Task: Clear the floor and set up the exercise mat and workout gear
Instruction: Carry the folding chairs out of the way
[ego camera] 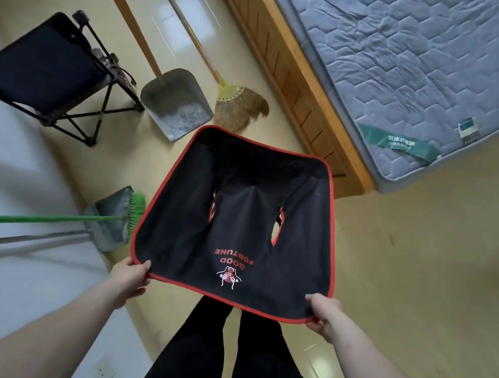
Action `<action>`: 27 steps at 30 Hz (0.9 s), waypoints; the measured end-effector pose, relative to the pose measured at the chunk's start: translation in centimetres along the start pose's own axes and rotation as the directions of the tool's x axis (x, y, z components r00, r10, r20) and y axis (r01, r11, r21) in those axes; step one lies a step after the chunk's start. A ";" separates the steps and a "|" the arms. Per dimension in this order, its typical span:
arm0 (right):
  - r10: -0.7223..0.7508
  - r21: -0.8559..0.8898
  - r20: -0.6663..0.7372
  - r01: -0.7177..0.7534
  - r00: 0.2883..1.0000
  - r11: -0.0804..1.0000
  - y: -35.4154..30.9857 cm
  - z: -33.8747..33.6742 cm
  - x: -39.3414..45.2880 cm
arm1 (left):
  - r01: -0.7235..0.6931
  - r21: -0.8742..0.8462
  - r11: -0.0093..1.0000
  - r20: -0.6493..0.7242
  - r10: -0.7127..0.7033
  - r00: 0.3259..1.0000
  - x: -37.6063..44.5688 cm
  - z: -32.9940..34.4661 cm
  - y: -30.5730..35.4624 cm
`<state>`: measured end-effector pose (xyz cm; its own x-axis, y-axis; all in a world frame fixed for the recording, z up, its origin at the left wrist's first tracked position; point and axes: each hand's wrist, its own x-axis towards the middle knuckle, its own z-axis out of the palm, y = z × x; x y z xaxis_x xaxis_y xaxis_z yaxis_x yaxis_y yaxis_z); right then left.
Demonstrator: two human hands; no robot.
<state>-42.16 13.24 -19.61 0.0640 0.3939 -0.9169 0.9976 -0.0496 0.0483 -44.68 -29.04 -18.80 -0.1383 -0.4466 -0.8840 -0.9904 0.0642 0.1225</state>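
Observation:
A black folding camp chair (238, 212) with red trim and red "GOOD FORTUNE" lettering hangs in front of me above the beige floor. My left hand (130, 279) grips its near left corner. My right hand (325, 317) grips the near right corner. Both hold the top edge of the fabric back, and the seat faces away from me. The chair's legs are hidden behind the fabric. No mat or workout gear is in view.
A second black folding chair (44, 73) stands at the left by the wall. A metal dustpan (175, 103) and straw broom (240, 106) lean near it. A green broom (44, 220) and grey dustpan (111, 218) lie at left. A bed with grey mattress (416, 71) fills the upper right.

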 end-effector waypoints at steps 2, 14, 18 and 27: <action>-0.054 0.061 -0.048 0.057 0.997 0.997 -0.3 -1.0 -0.2 | -0.059 0.019 0.998 -0.030 0.060 0.998 -1.4 0.0 1.6; -0.372 0.274 0.087 0.337 0.924 0.901 -7.6 -9.4 -9.6 | -0.200 -0.061 0.978 0.025 0.202 0.979 -12.6 -1.9 9.2; -0.415 0.303 0.111 0.366 0.903 0.880 -6.3 -10.8 -11.9 | -0.272 -0.084 0.959 -0.042 0.269 0.962 -14.6 -2.3 7.4; -0.384 0.360 0.013 0.354 0.923 0.863 1.3 -12.4 -11.6 | -0.391 0.097 0.915 -0.012 0.394 0.919 -17.2 -2.2 5.0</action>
<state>-41.28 19.97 -4.01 -0.3239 0.3711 -0.8703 0.8743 -0.2341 -0.4253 -47.22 -23.02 -2.00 -0.5172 -0.3956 -0.7589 -0.8522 0.3203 0.4138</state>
